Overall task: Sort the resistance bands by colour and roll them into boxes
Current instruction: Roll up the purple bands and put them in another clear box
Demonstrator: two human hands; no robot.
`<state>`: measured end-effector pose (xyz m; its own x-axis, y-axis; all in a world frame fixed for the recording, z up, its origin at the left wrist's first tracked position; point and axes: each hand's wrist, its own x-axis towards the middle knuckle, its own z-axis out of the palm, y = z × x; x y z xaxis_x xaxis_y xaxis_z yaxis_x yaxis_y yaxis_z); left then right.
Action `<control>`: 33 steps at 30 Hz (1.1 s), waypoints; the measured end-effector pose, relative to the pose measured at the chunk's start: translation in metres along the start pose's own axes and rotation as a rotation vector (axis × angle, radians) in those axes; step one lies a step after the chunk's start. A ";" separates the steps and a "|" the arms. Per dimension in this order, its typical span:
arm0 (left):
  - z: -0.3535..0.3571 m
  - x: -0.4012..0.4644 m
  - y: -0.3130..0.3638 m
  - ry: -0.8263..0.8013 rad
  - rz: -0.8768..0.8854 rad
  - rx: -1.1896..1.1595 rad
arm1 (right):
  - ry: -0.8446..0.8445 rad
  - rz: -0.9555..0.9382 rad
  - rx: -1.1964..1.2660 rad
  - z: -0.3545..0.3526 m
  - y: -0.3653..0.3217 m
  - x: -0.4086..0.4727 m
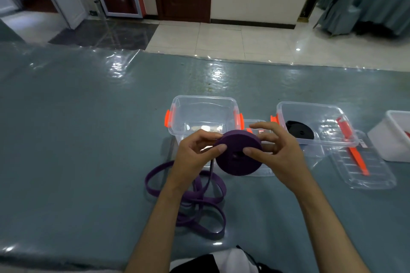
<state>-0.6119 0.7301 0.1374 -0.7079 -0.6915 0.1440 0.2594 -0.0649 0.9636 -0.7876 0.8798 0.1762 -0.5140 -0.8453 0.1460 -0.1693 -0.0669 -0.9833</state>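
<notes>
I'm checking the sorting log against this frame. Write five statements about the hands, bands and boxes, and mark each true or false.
1. Both hands hold the purple roll. True: the left hand and right hand pinch it.
2. All of the purple band is wound. False: loose purple band lies looped on the table.
3. The black roll lies in the right clear box. True.
4. The clear box behind the hands holds a red roll. False: no roll shows in it.
5. A lid covers the right clear box. False: it is open; a clear lid lies beside it.

Head-worn view, forward and down, close over table (88, 117).
</notes>
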 end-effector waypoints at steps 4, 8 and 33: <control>-0.010 0.000 0.003 -0.079 -0.014 -0.005 | 0.057 -0.019 0.040 0.006 -0.001 -0.001; -0.002 0.000 0.011 0.092 0.076 0.033 | -0.018 0.071 0.060 0.010 -0.002 -0.003; -0.004 0.003 -0.002 0.082 -0.046 0.025 | -0.018 0.178 0.027 0.013 0.004 -0.001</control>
<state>-0.6124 0.7253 0.1349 -0.6624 -0.7447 0.0815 0.2103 -0.0803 0.9743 -0.7770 0.8738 0.1705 -0.5187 -0.8544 -0.0327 -0.0544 0.0711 -0.9960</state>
